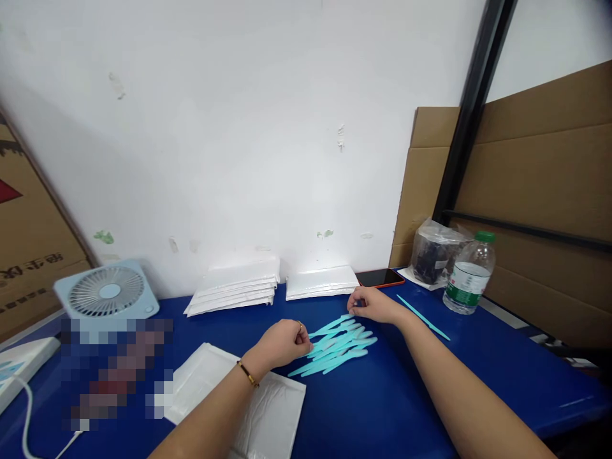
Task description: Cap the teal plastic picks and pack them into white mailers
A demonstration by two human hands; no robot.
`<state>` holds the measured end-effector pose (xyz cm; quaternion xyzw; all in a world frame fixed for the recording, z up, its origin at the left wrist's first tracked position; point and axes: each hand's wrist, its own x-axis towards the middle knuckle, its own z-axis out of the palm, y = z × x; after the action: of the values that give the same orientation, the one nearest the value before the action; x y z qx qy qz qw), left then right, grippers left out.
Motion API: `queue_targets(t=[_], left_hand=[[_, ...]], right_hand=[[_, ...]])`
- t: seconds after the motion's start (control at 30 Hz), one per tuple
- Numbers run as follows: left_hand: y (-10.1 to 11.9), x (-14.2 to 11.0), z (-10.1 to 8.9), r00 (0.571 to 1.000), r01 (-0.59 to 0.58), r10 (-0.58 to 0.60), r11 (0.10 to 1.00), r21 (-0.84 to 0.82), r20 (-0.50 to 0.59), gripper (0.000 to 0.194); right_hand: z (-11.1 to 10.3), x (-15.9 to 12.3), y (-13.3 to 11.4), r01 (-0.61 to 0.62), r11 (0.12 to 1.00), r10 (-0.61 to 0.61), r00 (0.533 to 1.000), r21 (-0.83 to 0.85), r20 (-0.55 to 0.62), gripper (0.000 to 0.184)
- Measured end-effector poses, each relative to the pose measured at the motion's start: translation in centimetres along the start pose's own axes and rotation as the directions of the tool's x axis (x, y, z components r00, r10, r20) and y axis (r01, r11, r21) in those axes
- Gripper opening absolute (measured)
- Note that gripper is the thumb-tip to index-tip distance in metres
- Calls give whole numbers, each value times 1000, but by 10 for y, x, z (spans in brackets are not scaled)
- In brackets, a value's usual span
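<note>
Several slim turquoise eyebrow razors (342,350) lie in an overlapping, fanned row on the blue table, pointing much the same way. My left hand (285,341), with a bracelet at the wrist, has its fingers closed at the handle ends on the left of the row. My right hand (377,306) pinches at the wider end of the farthest razor. Its fingertips partly hide that end. Under my left forearm lies a white padded mailer (277,408). A single turquoise razor (423,317) rests apart, right of my right hand.
Stacked white mailers (234,284) and a smaller mailer pile (322,282) stand against the wall. Beside them lies a phone (380,278). A water bottle (469,274) and a bagged dark item (433,255) stand right. A blue fan (109,293) is at left; cardboard (540,191) borders the right.
</note>
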<state>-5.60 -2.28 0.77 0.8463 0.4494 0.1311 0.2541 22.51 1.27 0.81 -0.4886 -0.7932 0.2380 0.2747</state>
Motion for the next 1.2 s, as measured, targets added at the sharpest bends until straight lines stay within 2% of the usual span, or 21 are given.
queue_targets(t=[0.03,0.1,0.17,0.23,0.33,0.43,0.5,0.57,0.67,0.73,0.8,0.87,1.03,1.13,1.2], left_hand=[[0,-1,0,1000,1,-1,1000,3,-6,29],[0,-2,1,1000,1,-1,1000,8,4,30],[-1,-2,1,1000,9,-10,1000,6,28,31],[-1,-1,2,999,28,-28,1000,2,25,30],[0,1,2,998,34,-33,999,28,-50,27],[-1,5,0,983,41,-16,990,135,-185,23],[-5,9,-2,964,76,-18,975,208,-264,22],[-10,14,-3,955,106,-27,960,257,-295,20],[-17,19,-1,955,115,-22,946,302,-295,18],[-21,21,2,951,106,-1,942,320,-310,19],[-25,22,5,943,90,23,943,321,-331,22],[-29,24,7,945,63,38,953,296,-325,24],[-37,28,9,949,18,48,978,207,-311,25],[-34,26,7,936,35,25,986,162,-351,26],[-27,23,5,921,19,34,991,132,-389,29]], right_hand=[[1,-1,-7,39,999,-39,999,5,10,14],[5,-3,-20,106,994,-108,989,29,101,17],[14,-4,-32,161,986,-165,965,38,206,21],[23,-4,-39,195,980,-196,945,31,262,25],[31,-1,-40,204,978,-206,948,33,241,25],[23,3,-27,157,987,-158,974,15,162,24],[12,5,-11,80,995,-76,996,-59,56,24],[1,6,6,-21,987,15,999,-162,-40,22],[-8,6,24,-124,952,113,992,-279,-53,16],[-6,6,25,-107,948,95,994,-299,-54,16],[0,6,20,-41,959,31,999,-280,-40,17],[6,7,14,9,968,-7,1000,-249,10,15],[9,7,6,41,979,-14,991,-197,136,16],[7,5,-1,99,972,-59,980,-213,188,16],[9,4,-10,136,963,-99,981,-231,166,15]])
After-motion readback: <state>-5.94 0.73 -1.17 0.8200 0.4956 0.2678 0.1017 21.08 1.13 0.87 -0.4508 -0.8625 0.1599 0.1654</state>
